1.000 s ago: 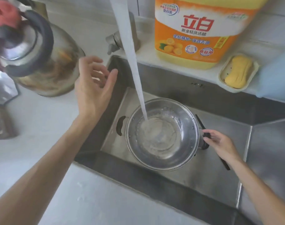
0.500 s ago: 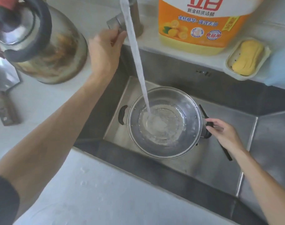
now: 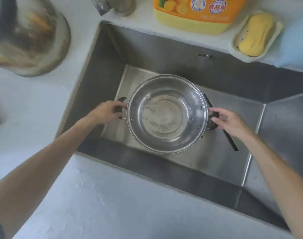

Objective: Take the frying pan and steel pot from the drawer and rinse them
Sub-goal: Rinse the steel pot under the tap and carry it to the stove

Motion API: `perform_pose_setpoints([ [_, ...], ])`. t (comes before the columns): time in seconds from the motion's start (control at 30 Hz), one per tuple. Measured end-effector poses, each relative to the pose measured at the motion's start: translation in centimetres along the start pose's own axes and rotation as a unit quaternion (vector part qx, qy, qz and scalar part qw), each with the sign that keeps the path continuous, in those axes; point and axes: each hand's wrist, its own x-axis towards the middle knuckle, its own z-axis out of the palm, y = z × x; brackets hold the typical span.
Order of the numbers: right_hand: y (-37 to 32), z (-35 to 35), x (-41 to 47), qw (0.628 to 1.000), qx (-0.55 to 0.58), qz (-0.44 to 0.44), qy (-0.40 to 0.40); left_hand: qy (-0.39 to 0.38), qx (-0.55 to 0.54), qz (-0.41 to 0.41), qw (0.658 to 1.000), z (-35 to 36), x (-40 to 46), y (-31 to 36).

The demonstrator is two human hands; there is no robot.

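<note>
- The pot sits upright in the middle of the sink, mouth up, with a shallow pool of water over its bottom.
- The left hand grips the pot's black left handle, fingers curled round it.
- The right hand holds the black right handle, fingers and thumb wrapped round it.
- A thin black utensil lies on the sink floor, running from behind the pot's right rim out under the right hand toward the sink's near right corner; what it is cannot be told.
- The tap base stands on the worktop at the sink's far left corner.
- A steel kettle, blurred, stands on the worktop left of the sink.
- An orange and yellow detergent jug stands behind the sink's far edge.
- Just right of the jug, a yellow soap bar lies in a pale dish.
- Something pale blue is at the far right edge.
</note>
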Motion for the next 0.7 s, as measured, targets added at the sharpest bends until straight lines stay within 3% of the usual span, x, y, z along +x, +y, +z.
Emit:
perform_pose_setpoints([
  [0.3,0.3,-1.2,-2.6,1.000,0.002,-0.025,-0.015,0.053,-0.004,0.071,0.996,-2.3,-3.0,1.5],
  [0.43,-1.8,-2.8,-6.7,0.998,-0.014,-0.056,0.015,0.085,-0.036,0.099,0.991,-3.9,-7.5,2.1],
  [0.6,-5.1,-4.7,-12.5,0.978,-0.075,-0.168,0.103,0.170,-0.061,0.132,0.975,-3.9,-11.8,2.9],
  [0.7,-6.3,-5.9,-14.6,0.920,-0.160,-0.267,0.240,0.272,-0.014,0.168,0.947,-3.6,-12.8,4.0],
])
